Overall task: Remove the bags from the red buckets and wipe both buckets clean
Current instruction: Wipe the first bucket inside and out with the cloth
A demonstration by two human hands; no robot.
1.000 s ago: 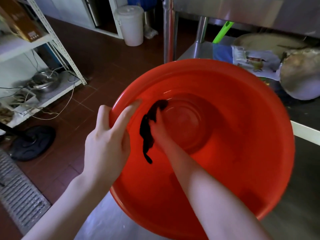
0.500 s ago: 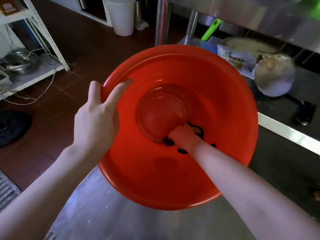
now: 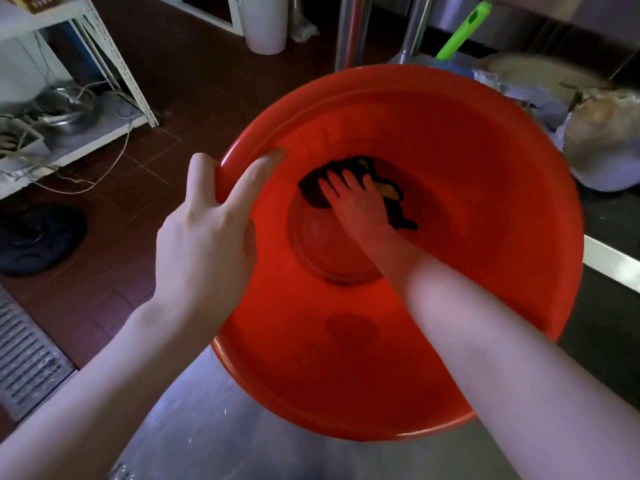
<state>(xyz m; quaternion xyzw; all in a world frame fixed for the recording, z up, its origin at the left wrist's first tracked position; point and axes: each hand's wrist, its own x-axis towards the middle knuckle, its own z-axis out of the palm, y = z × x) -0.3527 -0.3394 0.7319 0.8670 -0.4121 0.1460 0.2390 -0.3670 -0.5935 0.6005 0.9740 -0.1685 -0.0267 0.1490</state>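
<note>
One red bucket [image 3: 467, 258] fills the middle of the head view, tilted toward me on a steel table. My left hand [image 3: 211, 233] grips its left rim, thumb outside and fingers curled over the edge. Deep inside, my right hand [image 3: 356, 202] presses a dark cloth [image 3: 313, 190] with a yellow patch against the far edge of the bucket's floor, fingers spread flat on it. No bag or second bucket is in view.
A steel table top [image 3: 214, 441] lies under the bucket. At the left stands a white shelf rack [image 3: 114, 60] with pots and cables, over a brown tiled floor. A white bin [image 3: 265, 26] stands at the back. Bowls and bags [image 3: 602, 140] sit at the right.
My right hand has slid the cloth from the near side of the bucket floor to its far side. My left hand keeps its hold on the rim.
</note>
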